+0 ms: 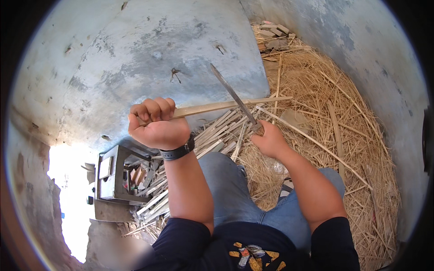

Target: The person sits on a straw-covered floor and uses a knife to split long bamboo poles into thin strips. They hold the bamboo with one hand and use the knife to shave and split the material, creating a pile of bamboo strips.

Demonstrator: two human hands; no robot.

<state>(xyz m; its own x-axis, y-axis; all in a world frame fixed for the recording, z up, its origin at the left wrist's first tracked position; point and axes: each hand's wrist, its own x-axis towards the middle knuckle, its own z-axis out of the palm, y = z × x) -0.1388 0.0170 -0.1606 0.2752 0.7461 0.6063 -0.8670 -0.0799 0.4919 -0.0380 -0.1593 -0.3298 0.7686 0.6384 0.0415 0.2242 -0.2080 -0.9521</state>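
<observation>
My left hand (156,122), with a dark watch (178,150) on its wrist, is closed round one end of a long flat strip of split bamboo (226,105). The strip runs out to the right, nearly level, in front of me. In my right hand (272,140) is the handle of a long narrow-bladed knife (233,92). Its dark blade slants up and to the left, crossing the strip close to my right hand. Whether the blade touches the strip I cannot tell. A thin pale strip (316,143) lies beyond my right hand, slanting down to the right.
Shavings and loose strips (361,180) cover the floor on the right. A pile of cut strips (217,135) lies ahead, left of my knees. A wooden box-like stand (113,176) is by the bright doorway (70,203). Bricks (275,30) lie in the far corner, against the bluish wall (135,54).
</observation>
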